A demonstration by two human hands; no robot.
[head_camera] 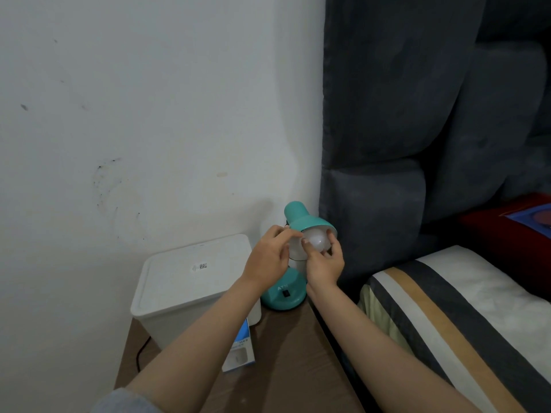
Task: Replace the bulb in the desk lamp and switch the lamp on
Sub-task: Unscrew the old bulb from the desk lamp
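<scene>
A teal desk lamp stands on a brown bedside table, its round base carrying a black switch. A white bulb sits in the mouth of the shade. My right hand grips the bulb from below with thumb and fingers curled round it. My left hand is at the shade's left rim, its fingertips touching the edge beside the bulb. A second white rounded shape shows between the hands; I cannot tell what it is.
A white lidded bin stands left of the lamp. A blue and white bulb box lies on the table under my left forearm. A dark padded headboard and a striped bed fill the right. A black cable hangs at the table's left.
</scene>
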